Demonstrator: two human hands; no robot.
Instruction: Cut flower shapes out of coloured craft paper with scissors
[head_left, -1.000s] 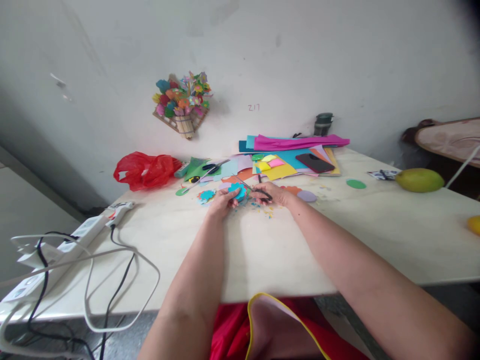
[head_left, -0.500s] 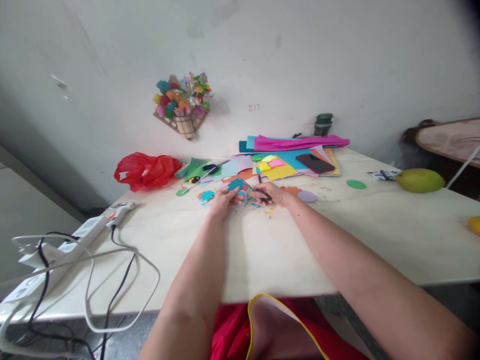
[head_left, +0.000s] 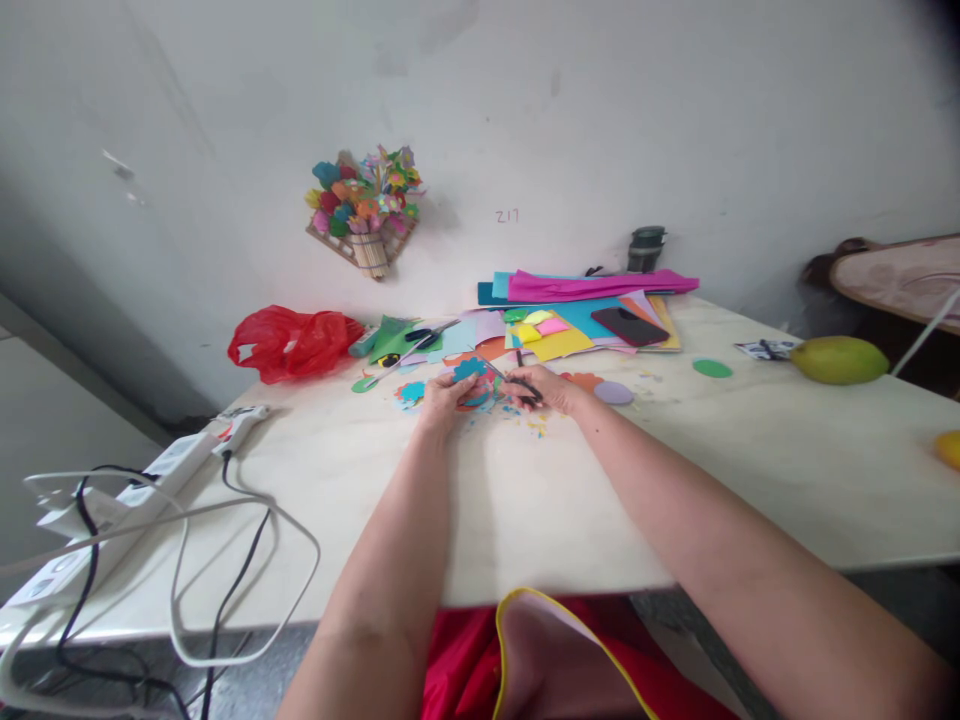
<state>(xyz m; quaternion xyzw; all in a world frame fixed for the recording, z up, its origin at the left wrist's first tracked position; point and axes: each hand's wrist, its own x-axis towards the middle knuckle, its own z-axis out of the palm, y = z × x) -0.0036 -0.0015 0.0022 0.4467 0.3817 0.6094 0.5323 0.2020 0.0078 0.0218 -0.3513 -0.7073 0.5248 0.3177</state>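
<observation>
Between the fingers of my left hand (head_left: 445, 394) is a blue scalloped paper shape (head_left: 469, 369), pinched at its left side. My right hand (head_left: 541, 386) is closed around the black handles of a pair of scissors (head_left: 528, 391), whose blades point left toward the blue shape. Whether the blades touch its edge I cannot tell. Small paper scraps (head_left: 537, 425) lie scattered beneath both hands. To the left rests another blue scalloped piece (head_left: 411, 392) on an orange one. A lilac paper disc (head_left: 613, 393) and an orange scalloped piece (head_left: 581, 382) lie right of my right hand.
Coloured sheets (head_left: 574, 342), a phone (head_left: 630, 325) and a second pair of scissors (head_left: 426, 338) lie toward the wall. A red plastic bag (head_left: 292, 342) sits at back left. A power strip (head_left: 112, 510) with loose cables occupies the left edge. A green-yellow fruit (head_left: 840, 360) is at right.
The blue shape in my left hand has shifted and turned slightly, and my left fingers have moved a little left. My right hand with the scissors stays almost in place.
</observation>
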